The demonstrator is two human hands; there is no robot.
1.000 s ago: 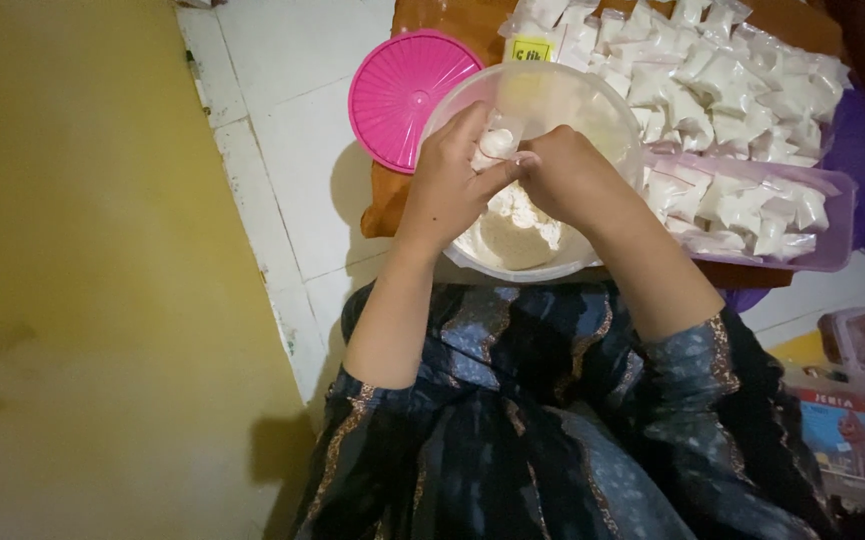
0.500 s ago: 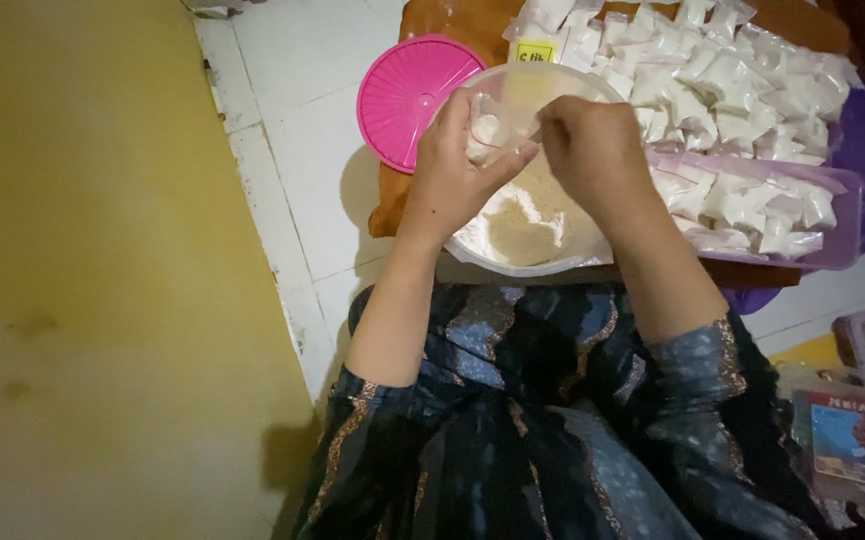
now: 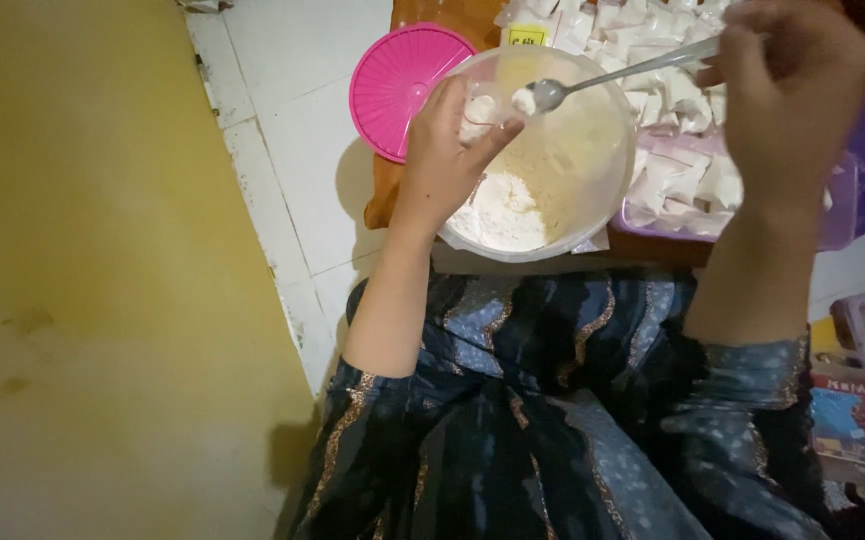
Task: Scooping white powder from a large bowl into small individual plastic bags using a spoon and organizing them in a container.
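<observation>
Seated person in a dark blue patterned garment (image 3: 552, 430), viewed from above; work is carried on a low brown wooden board (image 3: 422, 20) set on a white tiled floor (image 3: 292, 110).

Nearest the body, at the board's near edge, stands a round translucent plastic bowl (image 3: 592, 200) holding a heap of white powder (image 3: 502, 210) in its near-left part.

The left hand (image 3: 442, 160) reaches over the bowl's left rim, forearm running straight out from the lap. Its fingers are curled narrowly around a small clear plastic pouch (image 3: 480, 108), thumb on the right side, mouth of the pouch turned toward the spoon.

The right hand (image 3: 792, 90) is raised above the board's right side, wrist bent, fingers closed on the handle of a metal spoon (image 3: 612, 78). The spoon's tip, carrying a small lump of powder, sits at the pouch mouth above the bowl.

To fill cleanly, judged from this pose: keep the pouch directly over the bowl so spills fall back in, hold its mouth open with thumb and forefinger, and tip the spoon slowly.

Right of the bowl lies a purple plastic tray (image 3: 842, 220) of small filled white packets (image 3: 682, 180), with more heaped toward the far edge. A round pink plastic lid (image 3: 392, 80) overhangs the far-left corner.
</observation>
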